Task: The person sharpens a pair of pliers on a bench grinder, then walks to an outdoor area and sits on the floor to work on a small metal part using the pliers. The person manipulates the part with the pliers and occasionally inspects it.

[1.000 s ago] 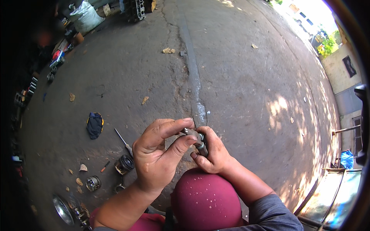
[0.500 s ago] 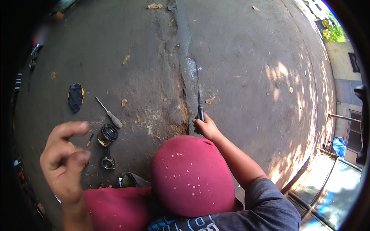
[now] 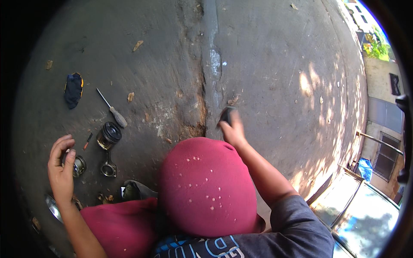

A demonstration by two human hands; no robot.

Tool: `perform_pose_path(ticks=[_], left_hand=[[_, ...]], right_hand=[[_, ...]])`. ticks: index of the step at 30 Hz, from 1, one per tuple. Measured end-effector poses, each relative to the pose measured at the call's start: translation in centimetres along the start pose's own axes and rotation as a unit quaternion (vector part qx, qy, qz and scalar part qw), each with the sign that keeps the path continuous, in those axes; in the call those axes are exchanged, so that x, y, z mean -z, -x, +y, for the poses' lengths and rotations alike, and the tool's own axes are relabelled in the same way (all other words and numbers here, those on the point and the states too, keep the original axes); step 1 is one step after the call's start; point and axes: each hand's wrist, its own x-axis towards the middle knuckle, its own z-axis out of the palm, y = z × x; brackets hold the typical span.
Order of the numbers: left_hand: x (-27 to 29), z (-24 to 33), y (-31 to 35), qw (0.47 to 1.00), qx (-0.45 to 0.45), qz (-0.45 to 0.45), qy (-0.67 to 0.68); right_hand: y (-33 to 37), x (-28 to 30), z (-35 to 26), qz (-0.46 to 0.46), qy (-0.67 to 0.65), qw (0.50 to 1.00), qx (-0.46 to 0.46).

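Note:
My left hand [image 3: 61, 167] is open, its curved fingers apart, beside a round metal part [image 3: 79, 166]; I cannot tell whether they touch. My right hand [image 3: 234, 132] is closed around a dark-handled tool [image 3: 226, 115], blurred by motion, over the concrete past my raised knee. To the right of my left hand lies an engine piston [image 3: 109, 135] with its connecting rod [image 3: 108, 169] pointing toward me. Beyond the piston is a screwdriver [image 3: 112, 107] with a grey handle. A small red-and-dark stick-like item [image 3: 87, 141] rests left of the piston.
A dark cloth item with yellow edging [image 3: 74, 90] lies at the far left. My knee in maroon trousers [image 3: 208, 189] fills the lower middle. A rough crack [image 3: 201, 99] runs through the concrete floor [image 3: 266, 64]. Dry leaves are scattered about; a glass-topped frame [image 3: 365, 210] stands lower right.
My left hand has moved lower, toward the round metal part, which now shows. My right hand still grips the dark-handled tool, whose thin shaft no longer shows clearly. The view has shifted slightly.

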Motion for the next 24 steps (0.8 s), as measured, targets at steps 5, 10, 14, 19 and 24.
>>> perform_pose_path(ticks=[5, 10, 14, 19, 24], left_hand=[[0.5, -0.4, -0.6, 0.999, -0.006, 0.019, 0.043], [0.0, -1.4, -1.7, 0.997, 0.02, 0.015, 0.074], [0.1, -1.3, -1.2, 0.997, 0.01, 0.021, 0.07], [0.3, -1.4, -1.1, 0.996, 0.021, 0.008, 0.085], [0.6, -1.0, -0.9, 0.989, 0.031, 0.021, 0.145]], right_hand=[[-0.1, 2.0, 3.9, -0.098, -0.098, 0.982, -0.131], [-1.1, 1.9, 1.7, 0.061, -0.262, 0.938, 0.218], [-0.6, -0.3, 1.1, -0.182, 0.051, 0.916, -0.353], [0.2, 2.0, 2.5, 0.058, -0.245, 0.964, 0.082], [0.8, -0.9, 5.1, -0.196, 0.021, 0.916, -0.35]])
